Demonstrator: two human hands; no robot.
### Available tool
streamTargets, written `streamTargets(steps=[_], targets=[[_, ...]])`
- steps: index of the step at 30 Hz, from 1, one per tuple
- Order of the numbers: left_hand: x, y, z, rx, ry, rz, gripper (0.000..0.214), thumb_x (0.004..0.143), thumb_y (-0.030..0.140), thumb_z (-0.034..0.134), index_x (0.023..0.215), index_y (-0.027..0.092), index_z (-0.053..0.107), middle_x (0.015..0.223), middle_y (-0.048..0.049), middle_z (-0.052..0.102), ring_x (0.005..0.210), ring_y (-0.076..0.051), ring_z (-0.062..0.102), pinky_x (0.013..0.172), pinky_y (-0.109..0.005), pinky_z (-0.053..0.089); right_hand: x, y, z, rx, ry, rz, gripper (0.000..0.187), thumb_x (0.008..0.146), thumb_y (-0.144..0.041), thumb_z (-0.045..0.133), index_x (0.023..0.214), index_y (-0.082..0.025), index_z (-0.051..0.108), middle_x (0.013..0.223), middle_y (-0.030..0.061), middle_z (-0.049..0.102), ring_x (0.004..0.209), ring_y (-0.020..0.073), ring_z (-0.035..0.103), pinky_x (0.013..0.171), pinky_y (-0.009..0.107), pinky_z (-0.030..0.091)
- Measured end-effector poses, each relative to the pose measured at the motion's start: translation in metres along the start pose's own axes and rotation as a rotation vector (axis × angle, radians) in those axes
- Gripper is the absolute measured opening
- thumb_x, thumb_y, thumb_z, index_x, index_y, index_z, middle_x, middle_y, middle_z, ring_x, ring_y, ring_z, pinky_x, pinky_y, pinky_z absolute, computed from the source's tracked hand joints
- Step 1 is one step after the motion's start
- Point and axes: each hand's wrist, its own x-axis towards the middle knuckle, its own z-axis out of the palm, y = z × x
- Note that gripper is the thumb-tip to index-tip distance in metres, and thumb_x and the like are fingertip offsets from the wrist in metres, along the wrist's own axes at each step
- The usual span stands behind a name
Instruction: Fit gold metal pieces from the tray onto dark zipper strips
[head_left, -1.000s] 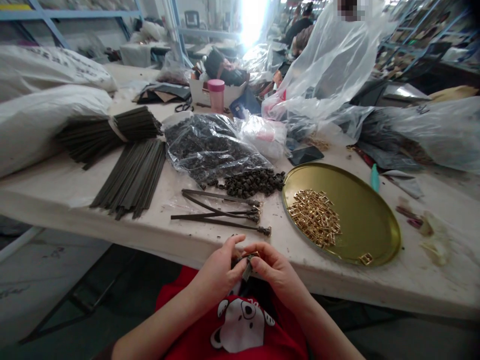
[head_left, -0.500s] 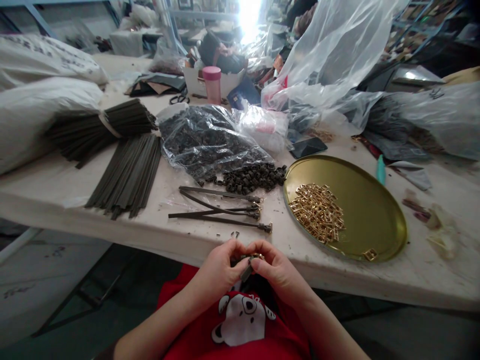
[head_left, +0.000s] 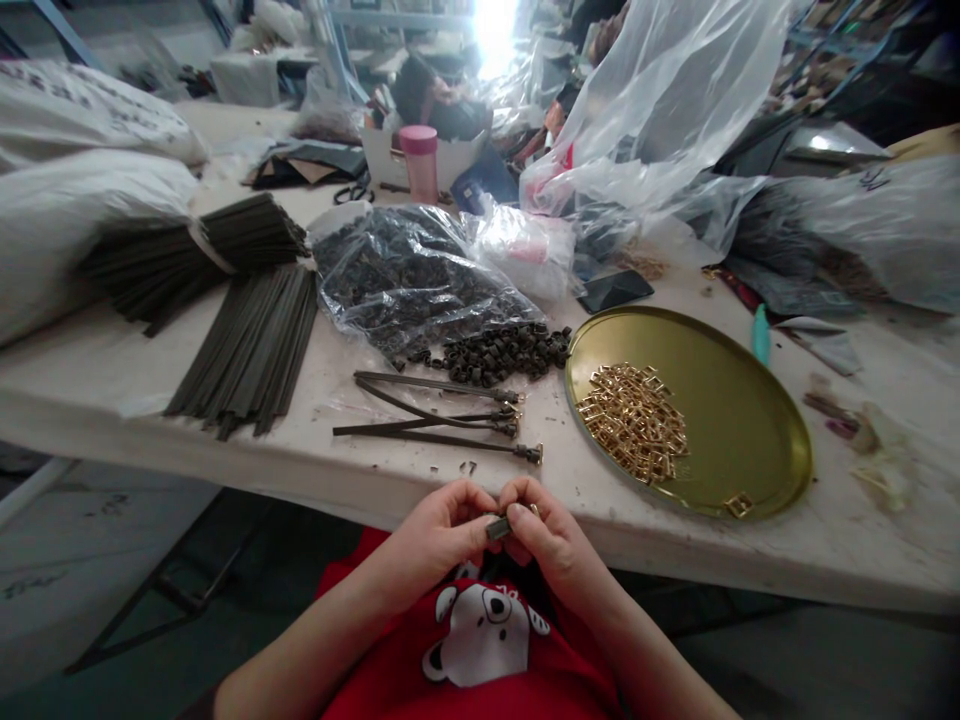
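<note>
Both hands meet just over the near edge of the table [head_left: 570, 495], pinching a short dark strap piece [head_left: 497, 528] between them. The left hand [head_left: 454, 530] presses thumb and fingers on one end; the right hand [head_left: 544, 535] grips the other, where a glint of gold shows, perhaps a buckle, mostly hidden by fingers. Beyond the grip lie a few dark straps [head_left: 431, 438] with gold ends, and past those a heap of small dark loops [head_left: 502, 355]. To the right of the grip, a round tray [head_left: 735, 400] bears a pile of gold buckles [head_left: 634, 425].

The likeliest trouble is a slip: the piece is small and pinched only by fingertips, so uneven pressure could twist it or pop it loose. With little tabletop beneath, it could then drop onto the red clothing [head_left: 585, 670] below.
</note>
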Motion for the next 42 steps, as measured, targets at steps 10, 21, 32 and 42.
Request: streamTargets(steps=[10,21,32,42], targets=[[-0.011,0.005,0.002,-0.001,0.008,0.008,0.030,0.071,0.038,0.065,0.083,0.014,0.052,0.070,0.0018,0.057,0.058,-0.007,0.049,0.056,-0.020,0.038,-0.005,0.007,-0.003,-0.181,0.171,-0.024,0.024,0.079,-0.040,0.056,0.079,-0.021,0.040,0.050,-0.0095,0.039,0.043,0.0064,0.032,0.041,0.018,0.024],[-0.014,-0.007,-0.001,0.043,0.003,0.005,0.029,0.070,0.035,0.065,0.085,0.012,0.054,0.078,-0.0022,0.060,0.065,-0.010,0.055,0.063,-0.024,0.042,-0.009,0.003,-0.004,-0.578,0.192,-0.111,0.017,0.080,-0.034,0.053,0.072,-0.019,0.049,0.059,-0.0038,0.049,0.054,0.0109,0.044,0.050,0.022,0.034],[-0.015,-0.009,0.006,0.042,0.030,-0.008,0.027,0.069,0.037,0.065,0.076,0.014,0.053,0.065,0.0025,0.055,0.057,-0.008,0.050,0.056,-0.020,0.039,-0.016,-0.006,-0.003,-0.436,0.114,0.035,0.018,0.078,-0.032,0.053,0.070,-0.020,0.043,0.051,-0.0071,0.044,0.044,0.0075,0.036,0.042,0.019,0.029],[-0.011,-0.017,0.003,0.051,0.033,0.003,0.025,0.073,0.038,0.062,0.076,0.015,0.053,0.067,0.0029,0.052,0.053,-0.005,0.039,0.048,-0.016,0.031,-0.015,-0.010,0.000,-0.517,0.108,0.026,0.014,0.078,-0.028,0.050,0.069,-0.020,0.042,0.054,-0.0060,0.046,0.047,0.0087,0.038,0.044,0.020,0.030]])
